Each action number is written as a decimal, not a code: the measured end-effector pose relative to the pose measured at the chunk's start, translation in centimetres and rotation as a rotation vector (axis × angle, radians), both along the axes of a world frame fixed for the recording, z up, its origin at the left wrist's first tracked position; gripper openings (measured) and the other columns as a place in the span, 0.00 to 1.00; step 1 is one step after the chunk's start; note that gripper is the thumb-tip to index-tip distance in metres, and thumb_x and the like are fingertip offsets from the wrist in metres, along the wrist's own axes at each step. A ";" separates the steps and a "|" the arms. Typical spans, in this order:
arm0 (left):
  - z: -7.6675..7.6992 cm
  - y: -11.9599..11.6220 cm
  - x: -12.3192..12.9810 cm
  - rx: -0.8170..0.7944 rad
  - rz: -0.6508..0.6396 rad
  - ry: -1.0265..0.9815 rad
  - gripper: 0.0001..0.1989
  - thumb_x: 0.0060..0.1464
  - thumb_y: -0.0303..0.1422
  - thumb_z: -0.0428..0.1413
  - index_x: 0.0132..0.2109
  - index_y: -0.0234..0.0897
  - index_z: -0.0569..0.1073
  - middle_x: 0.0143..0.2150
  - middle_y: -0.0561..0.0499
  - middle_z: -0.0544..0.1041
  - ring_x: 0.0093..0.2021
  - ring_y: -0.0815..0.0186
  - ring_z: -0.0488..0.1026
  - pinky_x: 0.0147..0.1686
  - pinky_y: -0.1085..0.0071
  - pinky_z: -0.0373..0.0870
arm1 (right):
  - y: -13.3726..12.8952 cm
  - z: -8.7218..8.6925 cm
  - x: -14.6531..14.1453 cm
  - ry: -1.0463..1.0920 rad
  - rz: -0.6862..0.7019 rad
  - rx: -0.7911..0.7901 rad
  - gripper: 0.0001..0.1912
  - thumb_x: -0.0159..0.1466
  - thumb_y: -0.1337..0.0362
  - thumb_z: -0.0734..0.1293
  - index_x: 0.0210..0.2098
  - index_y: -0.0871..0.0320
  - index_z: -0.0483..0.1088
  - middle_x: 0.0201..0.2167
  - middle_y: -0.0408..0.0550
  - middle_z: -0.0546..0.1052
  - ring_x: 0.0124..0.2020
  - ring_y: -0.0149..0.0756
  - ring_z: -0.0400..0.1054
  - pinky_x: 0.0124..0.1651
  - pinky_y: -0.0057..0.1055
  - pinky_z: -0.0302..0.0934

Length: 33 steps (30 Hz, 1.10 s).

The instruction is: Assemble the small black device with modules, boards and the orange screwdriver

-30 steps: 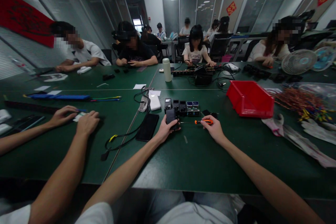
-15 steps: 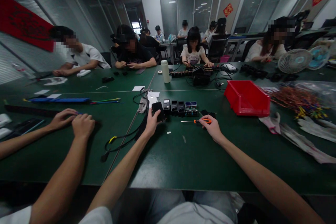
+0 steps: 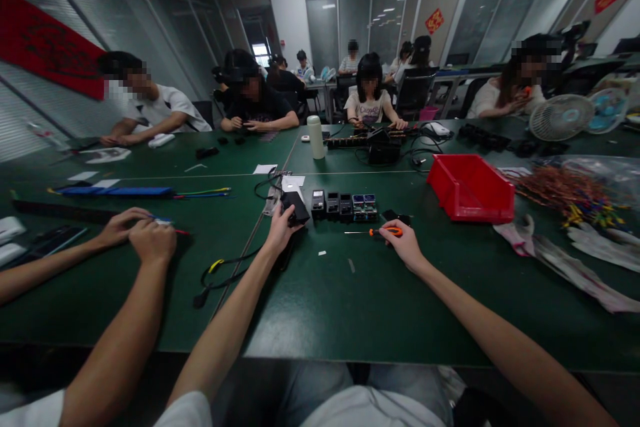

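Scraps lie nearest on the dark green surface (image 3: 425, 320): a small white chip (image 3: 322, 253) and a thin greyish strip (image 3: 351, 265), both just below centre frame. Slightly farther, the right hand (image 3: 406, 245), right of centre, has its grip closed round a slim screwdriver with an orange-and-black handle (image 3: 393, 231); the metal shaft points left, touching nothing. At centre frame, the left hand (image 3: 281, 232) has its grip clamped on a black rectangular box (image 3: 297, 207), tilted and well apart from the screwdriver tip.

Just beyond, a row holds three small black housings (image 3: 333, 204) and two units with blue tops and silvery fronts (image 3: 365, 207). Work looks partway, I judge: one box is in hand, with no tool on it; whether the row is finished or waiting, I cannot tell.

Right of centre stands a red plastic bin (image 3: 470, 208); its inner walls show, but its floor is partly hidden, so any contents are uncertain. Farthest, upper centre, a pale green capped bottle (image 3: 315, 139) stands upright, contents unseen.
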State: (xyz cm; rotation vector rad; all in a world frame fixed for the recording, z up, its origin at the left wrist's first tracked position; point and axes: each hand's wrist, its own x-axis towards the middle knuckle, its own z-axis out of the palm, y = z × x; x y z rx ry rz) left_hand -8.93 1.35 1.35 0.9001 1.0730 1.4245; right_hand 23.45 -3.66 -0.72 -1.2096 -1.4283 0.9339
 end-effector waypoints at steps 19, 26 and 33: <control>-1.4 2.0 0.5 -0.043 0.054 0.280 0.30 0.42 0.35 0.62 0.52 0.39 0.62 0.40 0.46 0.74 0.36 0.65 0.74 0.31 0.66 0.74 | 0.0 0.2 -0.3 -0.028 0.006 0.005 0.20 0.53 0.48 0.66 0.34 0.59 0.69 0.31 0.47 0.72 0.25 0.32 0.65 0.28 0.32 0.62; -1.2 2.7 0.9 -0.032 0.069 0.409 0.33 0.39 0.36 0.63 0.52 0.37 0.61 0.35 0.47 0.74 0.31 0.66 0.73 0.30 0.68 0.72 | -0.1 0.3 -0.2 -0.024 0.015 -0.012 0.18 0.54 0.49 0.67 0.34 0.58 0.69 0.31 0.47 0.72 0.25 0.33 0.66 0.29 0.33 0.62; -0.8 3.7 1.1 0.057 0.108 0.775 0.30 0.37 0.39 0.64 0.48 0.37 0.66 0.37 0.45 0.74 0.40 0.57 0.72 0.45 0.62 0.65 | -0.1 0.4 -0.2 -0.018 0.015 -0.020 0.18 0.54 0.49 0.67 0.34 0.57 0.69 0.33 0.47 0.72 0.26 0.33 0.66 0.30 0.34 0.63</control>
